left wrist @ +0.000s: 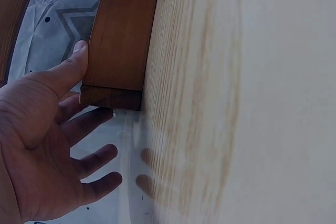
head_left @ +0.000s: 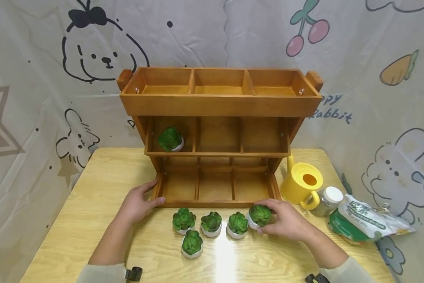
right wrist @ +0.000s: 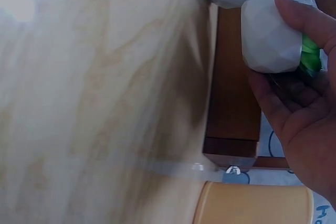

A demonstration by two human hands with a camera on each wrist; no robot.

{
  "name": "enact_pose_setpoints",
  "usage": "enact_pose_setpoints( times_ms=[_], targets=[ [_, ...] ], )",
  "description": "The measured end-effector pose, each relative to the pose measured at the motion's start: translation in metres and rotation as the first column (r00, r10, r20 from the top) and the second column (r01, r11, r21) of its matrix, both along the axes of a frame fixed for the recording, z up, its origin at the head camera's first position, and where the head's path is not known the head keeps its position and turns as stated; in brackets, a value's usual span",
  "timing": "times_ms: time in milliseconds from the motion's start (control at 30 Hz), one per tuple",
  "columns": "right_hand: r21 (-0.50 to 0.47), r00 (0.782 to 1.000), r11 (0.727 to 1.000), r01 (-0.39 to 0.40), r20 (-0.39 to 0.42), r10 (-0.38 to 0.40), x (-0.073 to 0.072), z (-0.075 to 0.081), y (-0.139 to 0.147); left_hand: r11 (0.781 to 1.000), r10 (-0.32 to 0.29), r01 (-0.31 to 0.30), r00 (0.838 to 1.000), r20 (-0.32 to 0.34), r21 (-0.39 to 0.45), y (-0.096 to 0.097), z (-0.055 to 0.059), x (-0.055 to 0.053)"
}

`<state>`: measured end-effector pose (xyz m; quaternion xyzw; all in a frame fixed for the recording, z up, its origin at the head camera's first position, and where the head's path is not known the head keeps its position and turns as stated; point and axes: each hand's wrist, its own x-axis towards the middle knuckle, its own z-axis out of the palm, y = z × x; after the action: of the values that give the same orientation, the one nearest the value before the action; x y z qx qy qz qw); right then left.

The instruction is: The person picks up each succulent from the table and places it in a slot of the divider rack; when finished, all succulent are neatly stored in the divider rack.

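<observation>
A three-tier wooden shelf (head_left: 220, 107) with divided trays stands at the back of the table. My left hand (head_left: 138, 204) grips its lowest tray at the left front corner. In the left wrist view the thumb lies on the tray's edge (left wrist: 119, 35), with the other fingers beyond the corner. My right hand (head_left: 286, 220) pinches a potted succulent (head_left: 260, 215) by its white faceted pot (right wrist: 271, 35), just before the tray's right end. Other potted succulents (head_left: 238, 224) stand to its left, several in a row and one in front (head_left: 192, 243). Another succulent (head_left: 170, 138) sits in the middle tray's left compartment.
Right of the shelf are a yellow watering can (head_left: 300, 182), a clear jar with a white lid (head_left: 328, 200) and a green-white bag (head_left: 367, 220). A patterned cloth (head_left: 204, 35) hangs behind and beside the table (head_left: 155, 259).
</observation>
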<state>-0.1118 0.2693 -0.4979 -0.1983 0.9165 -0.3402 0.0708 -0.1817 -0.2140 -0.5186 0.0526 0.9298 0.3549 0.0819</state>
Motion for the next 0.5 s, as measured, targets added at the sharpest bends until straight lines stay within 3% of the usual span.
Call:
enact_pose_setpoints(
  times_ms=[300,500],
  targets=[
    [-0.015,0.998,1.0,0.002,-0.059,-0.002,-0.004,0.012,-0.005,1.0,0.007,-0.007,1.0,0.001,0.005,0.0,0.0,0.001],
    [-0.096,0.997,0.995,-0.027,-0.072,0.02,-0.012,0.022,-0.011,1.0,0.008,-0.008,1.0,0.015,0.017,0.003,0.004,0.001]
  ],
)
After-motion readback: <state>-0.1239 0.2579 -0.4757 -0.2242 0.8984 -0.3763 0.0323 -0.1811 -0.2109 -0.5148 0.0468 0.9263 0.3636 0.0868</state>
